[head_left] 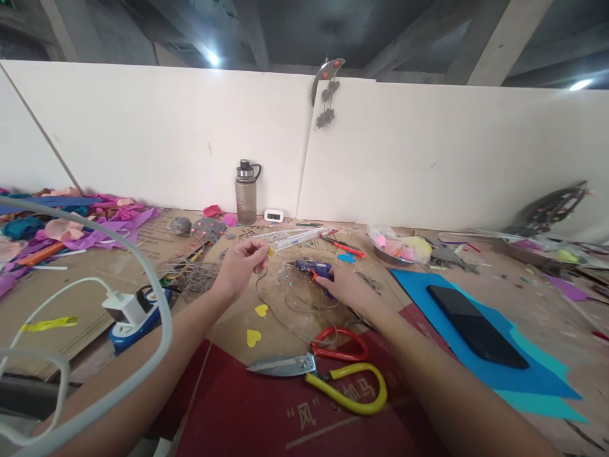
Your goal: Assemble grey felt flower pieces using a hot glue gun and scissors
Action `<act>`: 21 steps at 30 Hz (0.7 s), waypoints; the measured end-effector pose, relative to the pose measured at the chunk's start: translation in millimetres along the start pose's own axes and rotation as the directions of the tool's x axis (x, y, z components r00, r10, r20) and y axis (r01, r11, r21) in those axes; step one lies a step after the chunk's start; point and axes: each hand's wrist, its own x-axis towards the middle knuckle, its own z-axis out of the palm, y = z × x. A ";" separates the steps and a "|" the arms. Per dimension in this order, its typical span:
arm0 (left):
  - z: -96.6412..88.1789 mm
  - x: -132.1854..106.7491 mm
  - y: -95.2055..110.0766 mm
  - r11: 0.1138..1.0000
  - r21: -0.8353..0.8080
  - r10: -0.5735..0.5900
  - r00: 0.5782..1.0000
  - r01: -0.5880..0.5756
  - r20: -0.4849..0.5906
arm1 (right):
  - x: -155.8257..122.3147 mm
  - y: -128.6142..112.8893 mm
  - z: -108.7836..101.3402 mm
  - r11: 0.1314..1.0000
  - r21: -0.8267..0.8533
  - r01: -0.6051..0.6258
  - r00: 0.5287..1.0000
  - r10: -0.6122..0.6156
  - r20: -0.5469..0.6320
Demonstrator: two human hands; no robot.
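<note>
My left hand [243, 265] pinches a small yellow piece [271, 251] between thumb and fingertips; its full shape is hidden. A thin grey string [271, 309] runs down from near those fingers and loops over the cardboard. Wrapped in my right hand [349, 287] is a blue glue gun [311, 266] with an orange trigger, its nozzle pointing left toward the yellow piece. Two yellow paper hearts, an upper one [261, 310] and a lower one [254, 337], lie below my left hand. Nearer me rest open scissors [304, 364] with one red and one yellow handle.
A grey bottle [246, 193] and a small white clock [273, 216] stand by the white partition. At right, a black phone [476, 324] lies on blue sheets [428, 282]. At left are a power strip [137, 324], a white cable [159, 285] and crumpled coloured paper [114, 219].
</note>
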 end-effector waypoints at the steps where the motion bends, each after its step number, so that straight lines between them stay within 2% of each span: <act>1: 1.6 -1.8 -1.3 1.000 0.017 0.000 1.000 0.000 0.021 | 2.6 3.9 6.2 0.999 -0.042 -0.034 0.999 0.035 0.028; 4: 2.9 -5.2 -2.8 0.999 0.052 -0.002 0.999 0.000 0.047 | 9.3 12.3 15.0 0.979 -0.171 -0.106 0.986 0.126 0.108; 6: 2.2 -6.1 -2.2 0.998 0.059 -0.004 0.999 0.002 0.037 | 12.9 14.0 13.7 0.976 -0.186 -0.114 0.980 0.141 0.138; 8: 1.8 -6.6 -0.8 0.999 0.042 -0.011 1.000 0.010 0.022 | 14.7 12.0 9.5 0.977 -0.166 -0.132 0.982 0.152 0.112; 10: 2.2 -6.9 0.9 1.000 0.010 -0.028 1.000 0.028 0.010 | 13.4 5.2 4.7 0.981 -0.092 -0.173 0.982 0.179 0.058; 13: 3.9 -7.4 3.6 0.998 -0.033 -0.055 0.998 0.054 -0.024 | 4.2 -14.2 -1.3 0.961 0.137 -0.240 0.971 0.236 0.040; 14: 4.5 -7.5 4.5 0.997 -0.052 -0.062 0.997 0.060 -0.040 | -0.6 -22.2 -2.8 0.945 0.232 -0.230 0.973 0.226 0.048; 18: 4.7 -6.7 7.0 0.989 -0.132 -0.085 0.992 0.072 -0.091 | -22.0 -51.0 -4.8 0.837 0.546 -0.049 0.999 0.047 0.017; 21: 3.8 -6.0 7.8 0.987 -0.147 -0.080 0.992 0.065 -0.095 | -35.3 -61.1 -3.7 0.835 0.549 0.026 0.999 -0.048 0.026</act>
